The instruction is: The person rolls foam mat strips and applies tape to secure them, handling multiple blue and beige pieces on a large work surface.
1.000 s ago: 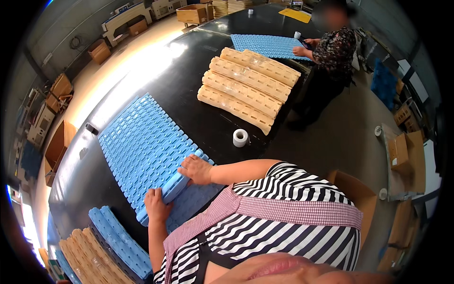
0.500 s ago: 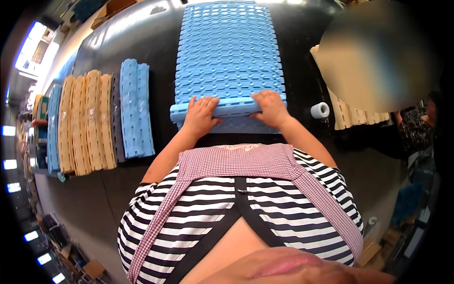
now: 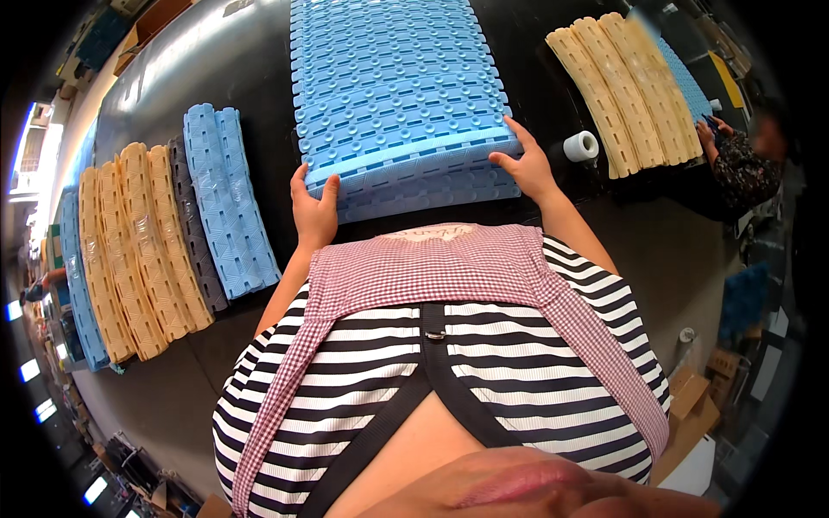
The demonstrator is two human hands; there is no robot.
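Observation:
A long light-blue plastic mat (image 3: 397,104) with raised round bumps and slots lies on the dark table in front of me. Its near end is folded or curled over into a thick edge, and a smoother blue layer shows beneath it. At the left end of that edge, my left hand (image 3: 316,212) grips the mat with thumb and fingers. My right hand (image 3: 529,166) holds the opposite end, its fingers along the side and its thumb on the near face. Parts of the fingers are hidden by the mat.
A white tape roll (image 3: 580,146) stands to the right, beside beige rolled mats (image 3: 626,95). Leftward lie more rolled mats: blue (image 3: 229,198), dark grey (image 3: 197,224) and beige (image 3: 142,250). At the far right another person (image 3: 747,164) works at the black table (image 3: 259,69).
My hands have moved apart, from the top of the curled edge to its two ends. The curled edge now looks thicker. My view has shifted, showing the other person more fully.

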